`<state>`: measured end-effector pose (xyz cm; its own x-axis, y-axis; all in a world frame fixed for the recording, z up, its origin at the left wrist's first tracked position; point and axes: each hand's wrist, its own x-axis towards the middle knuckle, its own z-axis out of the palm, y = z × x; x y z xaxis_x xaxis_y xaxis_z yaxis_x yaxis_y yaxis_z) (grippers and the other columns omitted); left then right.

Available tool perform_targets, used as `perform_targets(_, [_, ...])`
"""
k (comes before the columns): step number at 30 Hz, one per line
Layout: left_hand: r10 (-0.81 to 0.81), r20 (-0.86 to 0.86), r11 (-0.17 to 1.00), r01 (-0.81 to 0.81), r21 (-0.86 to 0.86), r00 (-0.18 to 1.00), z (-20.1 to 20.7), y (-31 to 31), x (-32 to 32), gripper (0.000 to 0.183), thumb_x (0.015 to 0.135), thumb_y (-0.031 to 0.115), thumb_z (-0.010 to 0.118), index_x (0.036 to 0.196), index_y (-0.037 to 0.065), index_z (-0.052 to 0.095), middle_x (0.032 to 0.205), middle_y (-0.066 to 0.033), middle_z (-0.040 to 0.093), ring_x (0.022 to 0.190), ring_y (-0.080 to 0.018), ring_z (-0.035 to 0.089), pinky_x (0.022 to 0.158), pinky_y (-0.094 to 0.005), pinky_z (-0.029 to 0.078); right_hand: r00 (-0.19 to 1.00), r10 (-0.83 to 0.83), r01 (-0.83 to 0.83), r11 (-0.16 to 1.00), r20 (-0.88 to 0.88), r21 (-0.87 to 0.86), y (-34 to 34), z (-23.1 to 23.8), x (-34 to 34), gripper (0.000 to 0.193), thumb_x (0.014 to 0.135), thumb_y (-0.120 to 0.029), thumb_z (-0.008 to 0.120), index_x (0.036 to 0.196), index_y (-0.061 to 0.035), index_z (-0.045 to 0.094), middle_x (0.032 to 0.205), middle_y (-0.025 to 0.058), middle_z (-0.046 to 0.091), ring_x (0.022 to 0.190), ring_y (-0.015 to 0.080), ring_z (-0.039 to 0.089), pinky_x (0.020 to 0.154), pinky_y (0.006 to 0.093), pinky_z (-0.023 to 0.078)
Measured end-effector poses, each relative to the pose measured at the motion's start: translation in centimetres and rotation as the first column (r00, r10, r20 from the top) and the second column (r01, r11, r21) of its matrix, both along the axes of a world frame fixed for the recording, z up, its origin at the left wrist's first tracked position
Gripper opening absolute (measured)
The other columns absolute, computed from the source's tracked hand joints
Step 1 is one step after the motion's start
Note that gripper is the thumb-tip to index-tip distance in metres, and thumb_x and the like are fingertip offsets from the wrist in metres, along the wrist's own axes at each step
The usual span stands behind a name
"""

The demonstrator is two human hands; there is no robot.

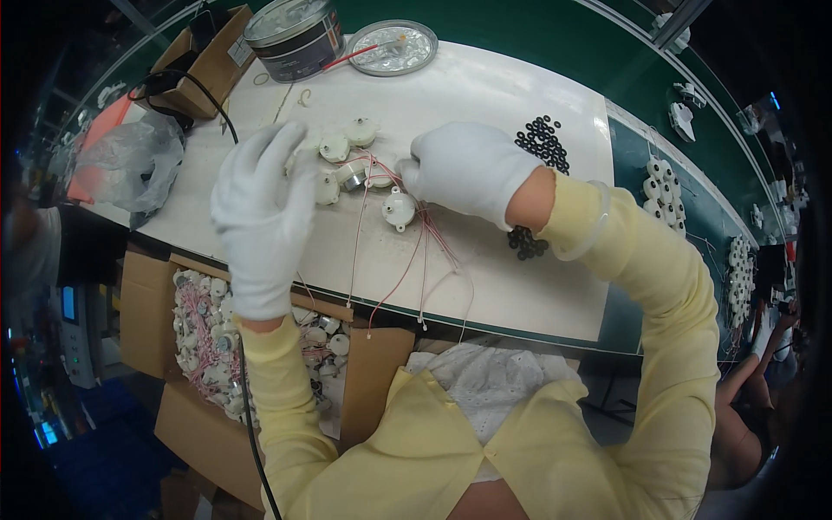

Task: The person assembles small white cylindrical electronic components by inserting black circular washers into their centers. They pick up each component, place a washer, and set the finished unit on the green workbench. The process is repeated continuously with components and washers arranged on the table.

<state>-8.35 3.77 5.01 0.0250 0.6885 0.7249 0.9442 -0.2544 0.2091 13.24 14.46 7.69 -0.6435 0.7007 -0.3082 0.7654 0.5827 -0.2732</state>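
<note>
Housings on table, inside front edge: likely light, hard; grip sides. Left hand spread; right hand curled, contents hidden.

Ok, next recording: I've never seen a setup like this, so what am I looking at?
There is no machine: in this single picture, a fisheye camera on a person's head looks down, so straight edges bend. The white-gloved left hand is open, thumb apart from the fingers. The white-gloved right hand curls beside thin red wires; what it grips is hidden. On the white tabletop lie round white plastic parts, small black rings, and a dark round tin beside a shiny round lid. A brown cardboard box below holds similar parts.
</note>
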Motion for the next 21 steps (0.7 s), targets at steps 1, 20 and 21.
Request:
perform_targets(1, [-0.030,0.013,0.999,0.031,-0.022,0.999,0.2,1.1,0.5,0.033,0.091,0.016,0.076,0.121,0.005,0.072,0.116,-0.0136,0.073,0.106,-0.0341,0.068,0.093,-0.0445,0.054,1.000,-0.009,0.009,0.999,0.013,-0.048,0.1,-0.2,0.1,0.046,0.098,-0.041,0.057,0.102,0.0001,0.077,0.094,0.0243,0.075,0.090,0.0421,0.072,0.088,0.0455,0.057])
perform_targets(20, [-0.270,-0.091,0.899,0.217,-0.380,0.959,-1.1,1.4,7.2,0.020,0.096,0.023,0.066,0.111,0.012,0.072,0.098,-0.0075,0.070,0.094,-0.0312,0.068,0.084,-0.0465,0.052,0.921,-0.101,0.110,0.994,-0.376,0.001,-5.8,2.0,6.6,0.036,0.099,-0.034,0.067,0.115,-0.0034,0.075,0.090,0.0207,0.075,0.081,0.0344,0.074,0.075,0.0396,0.059])
perform_targets(21, [-0.269,-0.089,0.910,0.222,-0.350,0.959,-1.3,1.1,7.2,0.021,0.095,0.023,0.067,0.113,0.011,0.071,0.098,-0.0080,0.070,0.094,-0.0314,0.068,0.084,-0.0463,0.052,0.868,-0.134,0.147,0.989,-0.478,-0.010,-6.2,2.5,7.2,0.036,0.098,-0.032,0.069,0.118,-0.0025,0.075,0.090,0.0195,0.076,0.080,0.0314,0.075,0.074,0.0377,0.059])
